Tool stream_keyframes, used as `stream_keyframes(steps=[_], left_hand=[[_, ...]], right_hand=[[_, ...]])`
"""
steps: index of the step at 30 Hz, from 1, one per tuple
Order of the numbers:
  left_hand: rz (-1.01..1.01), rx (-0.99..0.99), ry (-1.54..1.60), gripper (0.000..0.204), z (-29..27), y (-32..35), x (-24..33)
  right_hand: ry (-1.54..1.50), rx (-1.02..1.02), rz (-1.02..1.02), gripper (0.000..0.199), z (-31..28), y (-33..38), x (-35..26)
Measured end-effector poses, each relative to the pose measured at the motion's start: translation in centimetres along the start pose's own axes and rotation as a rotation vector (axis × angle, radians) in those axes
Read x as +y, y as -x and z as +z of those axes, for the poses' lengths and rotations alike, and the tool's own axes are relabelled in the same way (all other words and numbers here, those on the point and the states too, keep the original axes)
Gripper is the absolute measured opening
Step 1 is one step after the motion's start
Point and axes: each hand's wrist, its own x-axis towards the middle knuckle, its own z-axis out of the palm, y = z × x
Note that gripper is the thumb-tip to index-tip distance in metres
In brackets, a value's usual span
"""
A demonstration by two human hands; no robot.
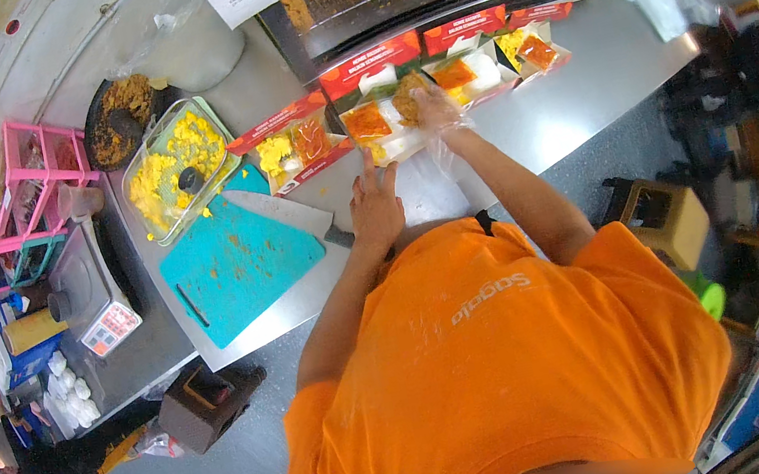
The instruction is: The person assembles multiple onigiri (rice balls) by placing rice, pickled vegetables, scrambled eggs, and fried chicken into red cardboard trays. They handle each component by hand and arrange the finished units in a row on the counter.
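Note:
My right hand, in a clear plastic glove, grips a browned piece of fried chicken over an open red and white food box. Inside that box lie white rice, an orange-red sauced portion and some yellow egg. At the box's near edge, my bare left hand reaches up with fingers extended, fingertips touching or close to the cardboard. One more open box stands to the left, with egg and orange sauce. On the right are two others, a box with rice and sauce and a box with egg and sauce.
A knife lies across the teal cutting board, blade leftward. Behind it sit a glass dish of yellow egg and a black pan. A glass-fronted cabinet with fried chicken borders the far side. A pink rack stands left.

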Motion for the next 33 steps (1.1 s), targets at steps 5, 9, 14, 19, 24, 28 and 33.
stream_keyframes(steps=[5, 9, 14, 19, 24, 28, 33], left_hand=[[0.040, 0.027, -0.010, 0.070, 0.6, 0.0, -0.4], [0.073, 0.049, -0.029, 0.074, 0.8, 0.1, -0.6], [0.031, 0.028, -0.004, 0.074, 0.7, 0.3, -0.5], [0.037, 0.020, -0.004, 0.073, 0.4, 0.6, -0.6], [0.060, 0.043, -0.015, 0.075, -0.2, 0.8, -0.5], [0.081, 0.144, -0.033, 0.072, 0.0, 1.8, 0.1], [0.074, 0.279, 0.189, 0.062, 0.7, 4.4, 1.2]], right_hand=[[0.700, -0.525, -0.064, 0.054, -3.2, -1.2, -3.6], [0.445, 0.209, -0.442, 0.042, -2.3, 0.8, -4.5], [0.121, 0.291, -0.210, 0.033, -0.8, 3.1, -1.9], [1.207, -0.504, -0.371, 0.020, -3.3, 2.6, -4.8], [1.196, -0.448, -0.429, 0.024, -7.8, 2.3, -13.6], [0.959, 0.080, -0.591, 0.032, -14.1, -3.3, -20.6], [0.730, 0.286, -0.676, 0.050, -18.3, -17.3, -25.6]])
